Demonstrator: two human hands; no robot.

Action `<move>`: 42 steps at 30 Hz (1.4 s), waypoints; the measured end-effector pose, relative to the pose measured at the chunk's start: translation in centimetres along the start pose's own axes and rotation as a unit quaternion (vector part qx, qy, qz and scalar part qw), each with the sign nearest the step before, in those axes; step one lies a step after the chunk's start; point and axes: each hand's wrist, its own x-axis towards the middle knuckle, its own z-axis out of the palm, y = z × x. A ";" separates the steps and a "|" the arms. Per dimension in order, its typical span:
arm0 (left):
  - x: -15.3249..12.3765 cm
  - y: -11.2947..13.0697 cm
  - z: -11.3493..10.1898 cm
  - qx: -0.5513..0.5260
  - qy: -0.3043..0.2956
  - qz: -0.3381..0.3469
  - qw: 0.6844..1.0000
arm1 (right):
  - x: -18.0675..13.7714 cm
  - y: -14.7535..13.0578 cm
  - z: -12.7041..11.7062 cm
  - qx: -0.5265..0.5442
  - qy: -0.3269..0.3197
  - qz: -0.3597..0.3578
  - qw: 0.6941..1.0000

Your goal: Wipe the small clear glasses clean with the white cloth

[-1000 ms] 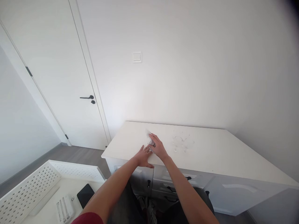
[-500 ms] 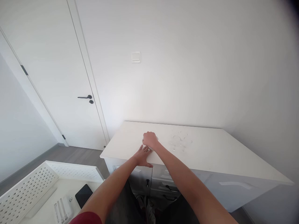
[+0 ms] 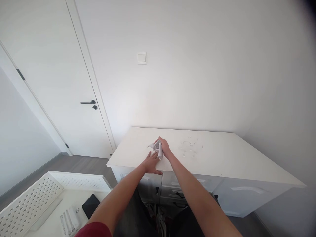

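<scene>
- The right hand (image 3: 163,147), just left of the frame's centre, has its fingers curled shut around a crumpled white cloth (image 3: 156,148); the cloth bunches out to the left of the fist, at or just above the counter (image 3: 222,158).
- The left hand (image 3: 151,164) lies flat on the counter's near edge, fingers spread and holding nothing, just below the cloth and close to the right hand.
- To the right of the cloth, near the middle of the counter, sit faint ring marks and droplets (image 3: 191,147), apart from both hands.
- Under the counter are white drawers with dark handles (image 3: 178,195).
- A white door with a black handle (image 3: 88,103) fills the upper left of the frame; a white wall switch (image 3: 141,58) sits above centre.
- In the lower left, a perforated white tray (image 3: 27,204) stands beside a black phone (image 3: 91,205) on a white surface.
</scene>
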 end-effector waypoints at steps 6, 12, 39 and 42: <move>-0.2 0.4 -0.3 -0.011 0.027 -0.016 0.999 | -3.1 1.9 2.9 0.095 0.078 -0.048 0.991; -0.2 0.7 -0.6 -0.024 0.031 -0.016 0.999 | -5.3 3.1 0.8 0.130 0.020 -0.111 0.985; 0.4 0.9 -0.7 -0.036 0.016 -0.015 0.999 | -0.8 4.0 2.7 0.089 0.110 -0.047 0.989; 0.3 0.8 -0.6 -0.043 0.019 -0.015 0.999 | -0.8 5.1 2.5 0.080 0.116 -0.055 0.988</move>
